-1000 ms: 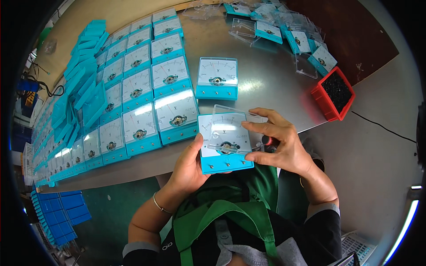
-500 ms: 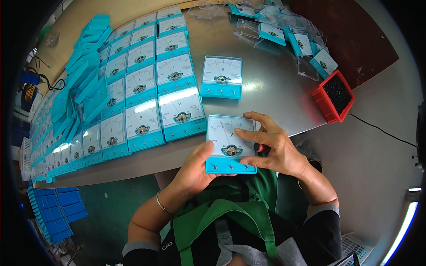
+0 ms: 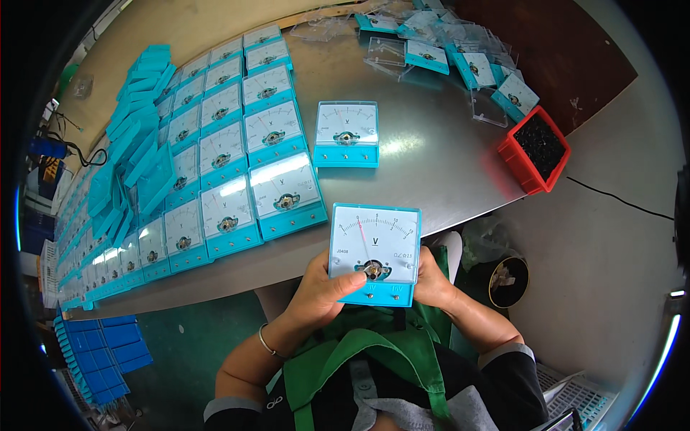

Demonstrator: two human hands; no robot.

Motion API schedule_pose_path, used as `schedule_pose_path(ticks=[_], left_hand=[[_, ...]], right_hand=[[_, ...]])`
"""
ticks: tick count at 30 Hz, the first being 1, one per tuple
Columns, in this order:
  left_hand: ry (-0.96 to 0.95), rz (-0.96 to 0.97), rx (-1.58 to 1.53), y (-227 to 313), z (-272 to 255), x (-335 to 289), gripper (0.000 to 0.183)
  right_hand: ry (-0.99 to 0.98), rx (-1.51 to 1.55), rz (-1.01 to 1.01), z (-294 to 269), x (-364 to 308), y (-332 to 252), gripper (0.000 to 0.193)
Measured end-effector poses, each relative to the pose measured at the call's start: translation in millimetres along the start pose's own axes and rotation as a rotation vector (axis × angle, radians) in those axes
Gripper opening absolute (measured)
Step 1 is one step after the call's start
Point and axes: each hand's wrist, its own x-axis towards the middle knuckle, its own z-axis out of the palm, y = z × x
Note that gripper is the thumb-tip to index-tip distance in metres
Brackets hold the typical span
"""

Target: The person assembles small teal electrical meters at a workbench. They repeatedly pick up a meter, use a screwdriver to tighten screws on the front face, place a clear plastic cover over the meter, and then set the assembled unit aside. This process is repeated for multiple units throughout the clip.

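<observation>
A voltmeter with a white dial, red needle and turquoise base is held upright in front of me, its dial toward me. My left hand grips its lower left side, the thumb lying across the front over the lower part of the dial. At the lower right edge is my right hand, closed, its fingers hidden behind the meter; what they hold there is out of sight. Another voltmeter stands alone on the metal table just beyond.
Rows of finished-looking voltmeters fill the left, with turquoise cases piled on them. Far right lie loose meters and clear covers. A red bin of small black parts stands at the table's right edge.
The voltmeter has come lower and closer to me. My right hand, which was over the dial with a red-and-black handled tool in its palm, has gone behind the meter's right edge.
</observation>
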Motion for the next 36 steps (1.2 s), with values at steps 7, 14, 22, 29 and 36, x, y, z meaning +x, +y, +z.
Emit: schedule_pose_path(ticks=[7, 14, 22, 29, 36], left_hand=[[0.002, -0.033, -0.033, -1.2, -3.9, 1.6, 0.052], [0.010, 0.073, 0.038, 10.1, -14.2, -3.3, 0.054], [0.158, 0.643, 0.350, 29.6, -24.8, -5.3, 0.106], [0.323, 0.713, 0.159, 48.5, -57.5, -40.6, 0.126], [0.138, 0.544, 0.089, 32.8, -57.4, -67.2, 0.118]], right_hand=[[0.027, -0.007, -0.003, 2.5, 2.8, 8.8, 0.019], [0.038, 0.524, 0.207, -19.9, 0.7, -3.0, 0.032], [0.048, -0.755, -0.572, 17.9, 56.5, -78.9, 0.022], [-0.421, -0.618, -0.501, 85.0, 127.4, -102.9, 0.022], [-0.196, -1.103, -0.872, 200.6, 277.7, -34.4, 0.014]])
